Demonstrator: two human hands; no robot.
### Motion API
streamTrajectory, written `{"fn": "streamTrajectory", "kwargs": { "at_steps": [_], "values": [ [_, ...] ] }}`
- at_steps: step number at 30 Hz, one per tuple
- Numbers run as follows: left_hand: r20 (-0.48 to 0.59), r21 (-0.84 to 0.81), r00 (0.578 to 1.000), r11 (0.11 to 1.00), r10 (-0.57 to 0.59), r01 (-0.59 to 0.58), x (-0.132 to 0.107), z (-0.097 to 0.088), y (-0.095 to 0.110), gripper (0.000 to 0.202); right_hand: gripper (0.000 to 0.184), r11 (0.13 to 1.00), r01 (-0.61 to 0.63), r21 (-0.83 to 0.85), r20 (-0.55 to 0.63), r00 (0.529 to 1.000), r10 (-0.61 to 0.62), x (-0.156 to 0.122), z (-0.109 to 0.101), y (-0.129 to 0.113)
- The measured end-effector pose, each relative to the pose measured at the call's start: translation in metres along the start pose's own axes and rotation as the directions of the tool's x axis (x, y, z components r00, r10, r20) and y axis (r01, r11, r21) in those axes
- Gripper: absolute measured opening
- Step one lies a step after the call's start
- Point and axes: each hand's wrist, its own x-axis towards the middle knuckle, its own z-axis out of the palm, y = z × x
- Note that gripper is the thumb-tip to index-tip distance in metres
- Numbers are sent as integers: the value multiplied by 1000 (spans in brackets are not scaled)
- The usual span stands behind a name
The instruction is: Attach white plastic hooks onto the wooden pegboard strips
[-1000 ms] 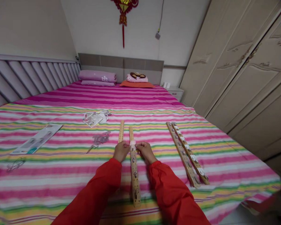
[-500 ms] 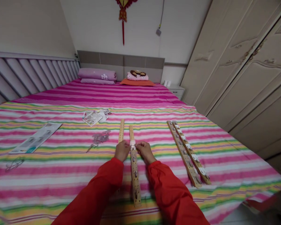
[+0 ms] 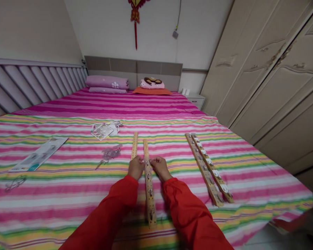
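Observation:
A narrow wooden strip with holes lies lengthwise in front of me, and several small shiny metal pieces sit along its near part. My left hand is closed in a pinch at the strip's left edge, by the uppermost metal piece. Across from it, my right hand pinches at the right edge. What the fingertips hold is too small to make out. Partly behind my left hand lies a second holed wooden strip with no metal pieces visible on it.
Two more wooden strips lie to the right, one with metal pieces, one with white pieces. Clear plastic packets, a crumpled purple-grey packet, a long flat package and a wire-like bundle lie leftward on the striped bedsheet.
A pale piece that stood out across the strip between my fingertips is now hardly visible, and the wood there shows. Both hands stay in nearly the same place; the view has shifted slightly.

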Motion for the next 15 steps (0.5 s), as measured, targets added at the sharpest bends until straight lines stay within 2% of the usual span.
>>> {"fn": "streamTrajectory", "kwargs": {
  "at_steps": [5,9,12,15],
  "values": [
    [37,17,998,999,42,-42,-1,1,-3,29,20,999,42,-26,1,999,-42,3,0,7],
    [121,51,989,994,90,-97,-1,0,-6,32,31,985,134,-111,67,990,-127,1,-2,9],
    [157,97,974,979,164,-181,0,-1,-10,32,30,904,308,-295,174,948,-266,-1,-6,8],
    [188,130,953,956,237,-264,2,1,-13,32,32,773,410,-484,271,910,-313,-3,-9,7]
  ]
}}
